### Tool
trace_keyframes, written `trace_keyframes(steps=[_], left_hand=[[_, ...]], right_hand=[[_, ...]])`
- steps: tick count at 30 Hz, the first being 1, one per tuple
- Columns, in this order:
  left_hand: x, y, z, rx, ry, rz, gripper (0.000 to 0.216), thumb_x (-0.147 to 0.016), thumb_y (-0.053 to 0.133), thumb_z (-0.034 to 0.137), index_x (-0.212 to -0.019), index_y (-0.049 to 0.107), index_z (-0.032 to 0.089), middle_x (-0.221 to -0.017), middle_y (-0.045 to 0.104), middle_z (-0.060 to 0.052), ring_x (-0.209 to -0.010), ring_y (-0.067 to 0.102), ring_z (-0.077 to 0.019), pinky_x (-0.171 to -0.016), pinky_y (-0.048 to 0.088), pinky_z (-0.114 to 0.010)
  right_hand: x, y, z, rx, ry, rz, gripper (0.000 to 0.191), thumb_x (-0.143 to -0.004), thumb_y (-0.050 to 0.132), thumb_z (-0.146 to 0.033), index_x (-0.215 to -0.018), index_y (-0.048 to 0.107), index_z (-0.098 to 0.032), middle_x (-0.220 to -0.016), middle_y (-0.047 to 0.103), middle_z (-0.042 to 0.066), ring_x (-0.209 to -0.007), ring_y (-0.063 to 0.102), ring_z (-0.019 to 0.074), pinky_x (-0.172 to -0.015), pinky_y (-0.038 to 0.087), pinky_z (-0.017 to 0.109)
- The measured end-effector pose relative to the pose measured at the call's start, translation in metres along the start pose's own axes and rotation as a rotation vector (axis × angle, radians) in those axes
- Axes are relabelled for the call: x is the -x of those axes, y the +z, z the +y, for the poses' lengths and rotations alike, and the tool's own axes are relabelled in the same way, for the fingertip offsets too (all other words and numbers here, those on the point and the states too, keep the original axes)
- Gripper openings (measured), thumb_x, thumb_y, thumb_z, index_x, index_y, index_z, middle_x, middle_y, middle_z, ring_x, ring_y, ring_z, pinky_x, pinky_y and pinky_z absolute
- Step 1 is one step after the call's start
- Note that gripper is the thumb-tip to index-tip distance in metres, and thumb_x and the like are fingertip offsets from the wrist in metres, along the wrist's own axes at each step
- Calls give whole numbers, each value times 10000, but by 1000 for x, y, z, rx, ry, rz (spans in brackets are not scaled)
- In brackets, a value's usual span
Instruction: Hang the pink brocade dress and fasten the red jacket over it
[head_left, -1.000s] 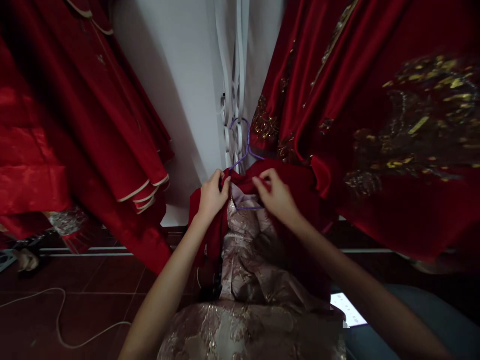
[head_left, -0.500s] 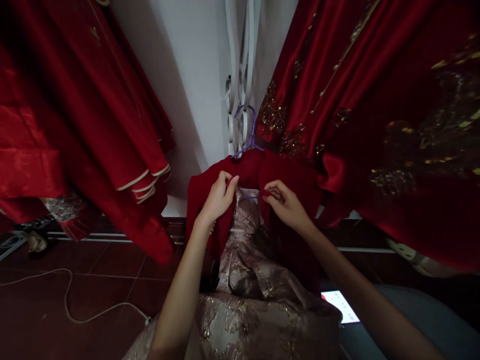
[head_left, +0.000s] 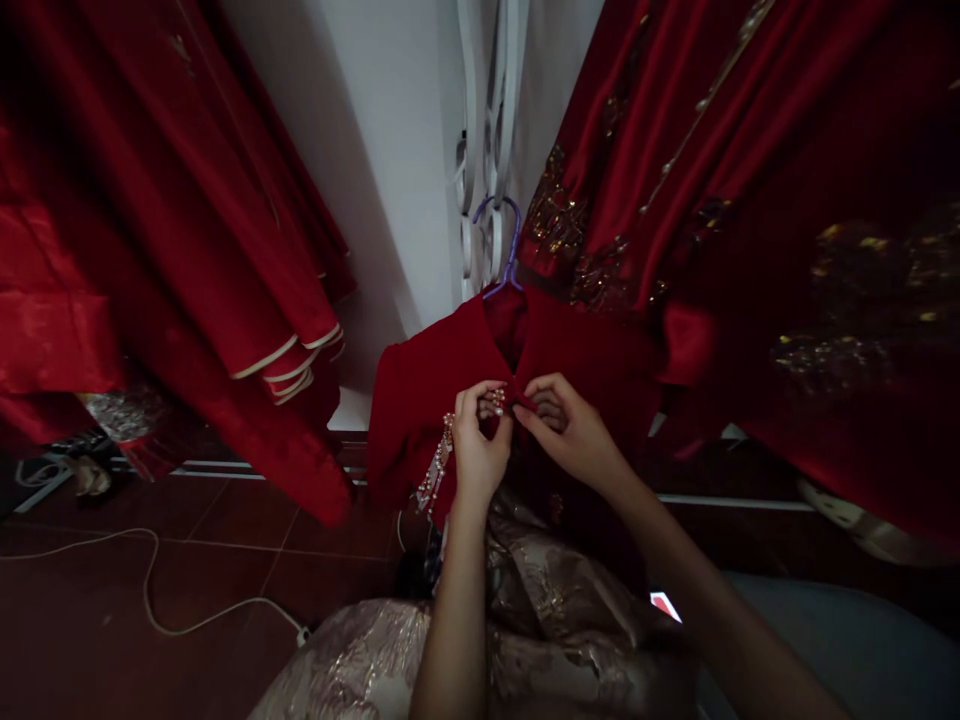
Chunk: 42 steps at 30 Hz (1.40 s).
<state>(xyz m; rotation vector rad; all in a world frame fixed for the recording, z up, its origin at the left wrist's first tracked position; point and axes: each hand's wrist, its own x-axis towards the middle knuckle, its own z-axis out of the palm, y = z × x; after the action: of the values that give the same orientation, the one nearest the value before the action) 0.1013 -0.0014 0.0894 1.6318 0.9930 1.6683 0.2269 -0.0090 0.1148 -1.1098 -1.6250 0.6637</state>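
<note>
A dark red jacket (head_left: 435,375) hangs on a purple hanger (head_left: 514,250) in front of me. My left hand (head_left: 484,440) pinches one front edge of the jacket near the base of the neckline, beside some pearl beads. My right hand (head_left: 562,425) pinches the opposite front edge, and the two edges meet between my fingers. A beaded pearl tassel (head_left: 437,465) hangs left of my left hand on the jacket front. Below the jacket spreads a shiny brocade dress (head_left: 540,560), its upper part now covered.
Red garments with gold trim (head_left: 277,310) hang at the left. Sequined red garments (head_left: 600,230) hang at the right. A white scrolled metal stand (head_left: 499,100) holds the hanger. A white cable (head_left: 150,590) crosses the tiled floor. A lit phone screen (head_left: 664,606) shows beside my right forearm.
Both hands have come together, drawing the jacket's front edges closed over the dress bodice. The pearl tassel has come into view, and my right forearm now covers more of the phone.
</note>
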Motion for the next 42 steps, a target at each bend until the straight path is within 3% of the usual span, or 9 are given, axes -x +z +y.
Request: trace_keyframes(steps=[3,6,12,17,29,42], left_hand=[[0,-1,-7,-31,-13,-5,306,-791,528,186,-1092,536,238,-1026,543,-71,-898,551,-141,-811,470,-287],[-1,-2,-11,-39,-20,-3,321,-801,531,214,-1120,535,246,-1000,569,-63,-900,562,-138,-842,468,-298],[1,-2,-20,60,-61,127,235,-761,586,222,-979,505,193,-882,599,-46,-831,604,-124,-783,494,-275],[2,-5,-20,-24,-79,52,70,-784,545,239,-819,563,182,-833,628,-32,-808,613,-130,-803,483,-283],[2,-12,-11,-105,3,-9,102,-772,537,183,-873,546,185,-858,622,-20,-814,615,-119,-771,487,-251],[5,-19,1,-240,109,-76,129,-770,549,211,-890,585,178,-867,637,-32,-799,610,-124,-762,500,-261]], right_hand=[[2,0,7,107,13,19,199,-768,554,-321,-915,447,-242,-741,502,-8,-608,517,115,-500,434,219],[3,1,12,153,-8,28,203,-770,554,-337,-908,446,-234,-786,537,12,-662,548,132,-513,446,228],[6,4,15,9,-35,-55,319,-747,595,-374,-1008,476,-236,-964,594,57,-866,593,174,-696,515,296],[9,3,11,10,-71,3,230,-805,539,-342,-1003,524,-225,-968,608,56,-883,596,163,-739,511,296],[6,6,1,148,-176,62,196,-813,549,-322,-969,592,-211,-922,649,31,-839,620,153,-683,531,264],[9,2,0,252,-219,104,166,-820,549,-276,-942,647,-221,-954,674,18,-862,631,160,-747,536,288]])
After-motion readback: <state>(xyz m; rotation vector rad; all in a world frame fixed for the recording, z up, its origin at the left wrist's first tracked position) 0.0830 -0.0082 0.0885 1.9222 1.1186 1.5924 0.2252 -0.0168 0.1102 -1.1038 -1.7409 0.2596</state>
